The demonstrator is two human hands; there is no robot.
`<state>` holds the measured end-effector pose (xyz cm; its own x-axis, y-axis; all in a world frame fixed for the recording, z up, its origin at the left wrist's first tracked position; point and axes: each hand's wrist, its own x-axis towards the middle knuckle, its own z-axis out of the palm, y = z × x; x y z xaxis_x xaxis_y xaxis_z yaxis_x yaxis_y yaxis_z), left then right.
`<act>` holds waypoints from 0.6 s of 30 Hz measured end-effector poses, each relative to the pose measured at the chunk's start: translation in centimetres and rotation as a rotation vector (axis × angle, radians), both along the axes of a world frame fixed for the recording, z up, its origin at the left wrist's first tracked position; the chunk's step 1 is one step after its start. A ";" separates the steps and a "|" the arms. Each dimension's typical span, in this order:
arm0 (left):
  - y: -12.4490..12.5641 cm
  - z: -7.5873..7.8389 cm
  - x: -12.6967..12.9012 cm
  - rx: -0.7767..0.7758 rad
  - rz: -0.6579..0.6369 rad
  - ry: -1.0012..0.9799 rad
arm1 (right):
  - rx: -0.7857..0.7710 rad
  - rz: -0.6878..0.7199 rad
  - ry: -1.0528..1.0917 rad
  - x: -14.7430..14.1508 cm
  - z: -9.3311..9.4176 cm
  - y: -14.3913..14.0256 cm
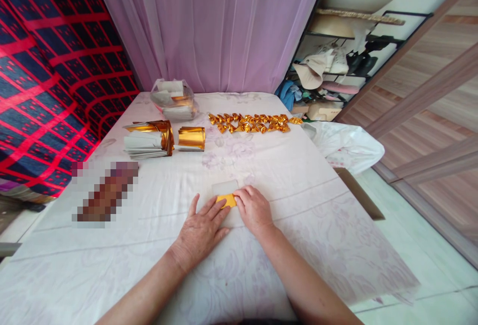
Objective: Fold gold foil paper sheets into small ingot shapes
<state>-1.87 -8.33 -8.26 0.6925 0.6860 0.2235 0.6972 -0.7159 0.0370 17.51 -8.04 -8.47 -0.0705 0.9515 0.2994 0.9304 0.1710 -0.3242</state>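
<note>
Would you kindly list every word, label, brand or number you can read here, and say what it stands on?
None can be read.
The gold paper sheet under the left hand and right hand: plain, no print.
The gold foil stacks and the row of folded gold pieces: no lettering shows.
The clear bag of papers: too small to tell.
The pixelated patch on the table cloth: blurred, unreadable.

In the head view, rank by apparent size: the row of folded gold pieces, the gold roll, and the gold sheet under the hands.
1. Row of folded gold pieces, widest.
2. Gold roll.
3. Gold sheet, partly hidden by the left hand and right hand, so unsure.
</note>
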 end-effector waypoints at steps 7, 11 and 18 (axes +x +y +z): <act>-0.1 0.1 -1.5 0.009 -0.002 -0.013 | -0.012 -0.011 0.028 0.0 -0.1 0.0; -0.2 0.1 -2.2 0.011 0.004 0.007 | -0.003 -0.009 0.027 0.0 -0.1 0.0; -0.1 0.3 -3.0 0.009 -0.011 -0.007 | 0.010 0.000 0.033 0.1 -0.2 0.0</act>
<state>-4.90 -8.46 -7.92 0.6983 0.6764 0.2342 0.6891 -0.7237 0.0358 17.59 -8.00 -8.70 -0.0608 0.9483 0.3115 0.9194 0.1747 -0.3525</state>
